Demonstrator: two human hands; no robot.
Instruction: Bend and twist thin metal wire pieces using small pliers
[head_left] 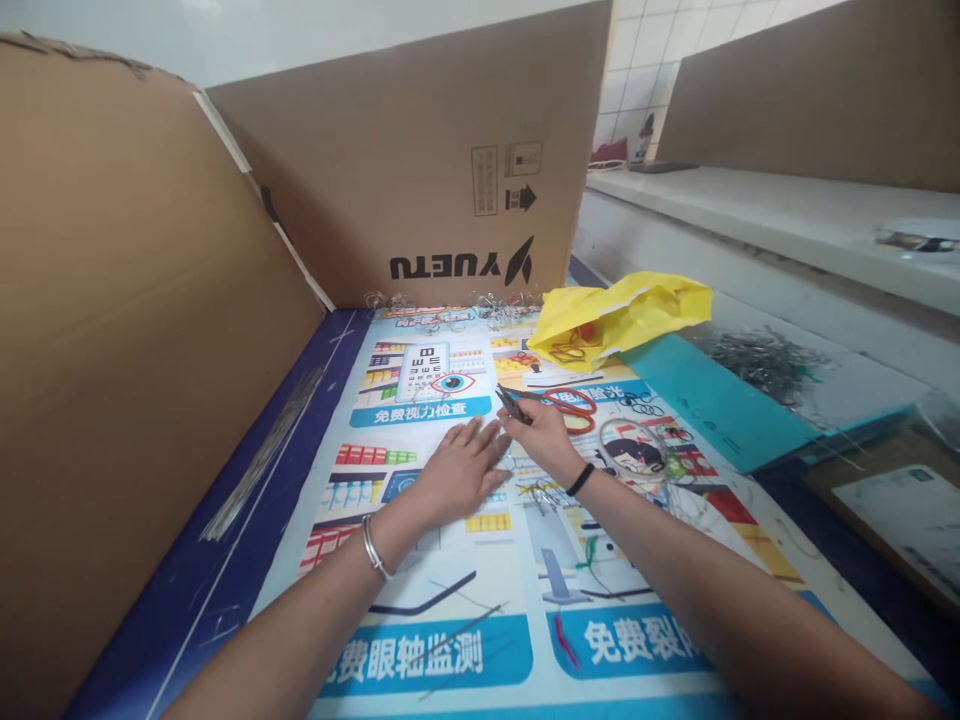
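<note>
Right fingers are gripping the probably stiff, light pliers behind their tips; nearby, left fingers are lying spread.

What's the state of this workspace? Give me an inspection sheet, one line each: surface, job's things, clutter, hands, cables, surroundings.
Surface: printed sheet over a dark blue covering; loose thin wires lie on the sheet.
Job's things: small dark hand tool; long wire bundle at left, on the blue.
Clutter: orange-handled scissors, yellow bag, tangled wire heap at right, green scrap, pink scrap.
Hands: left palm down, fingers spread; right gripping the tool. Any wire between them: too small to tell.
Cables: nothing seen.
Surroundings: cardboard panels stand at left and behind; pale ledge at right.
</note>
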